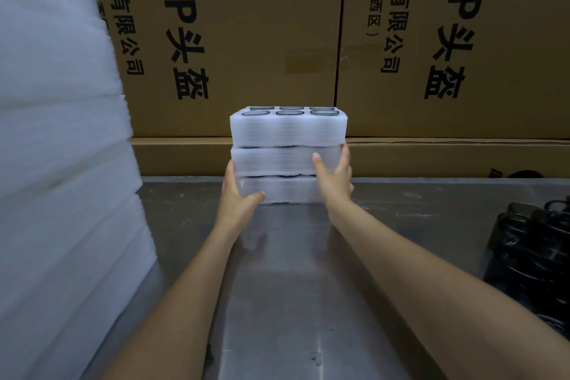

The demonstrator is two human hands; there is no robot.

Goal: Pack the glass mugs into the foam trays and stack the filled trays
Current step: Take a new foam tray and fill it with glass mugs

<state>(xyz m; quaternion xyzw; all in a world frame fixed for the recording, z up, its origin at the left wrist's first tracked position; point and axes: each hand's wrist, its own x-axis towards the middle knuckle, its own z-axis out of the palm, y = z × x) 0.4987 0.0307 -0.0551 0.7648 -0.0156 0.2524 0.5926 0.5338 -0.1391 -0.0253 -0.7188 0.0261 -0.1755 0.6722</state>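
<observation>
Three white foam trays stand stacked at the far middle of the metal table. The top tray shows several glass mug rims in its holes. Mugs in the middle tray and the bottom tray are mostly hidden; only dark rims show between the layers. My left hand grips the stack's left side, with the thumb on the front of the bottom tray. My right hand grips the right side, its thumb on the front of the middle tray.
A tall pile of white foam trays fills the left side. Large brown cardboard boxes with black print form a wall behind the stack. A heap of dark glass mugs lies at the table's right edge.
</observation>
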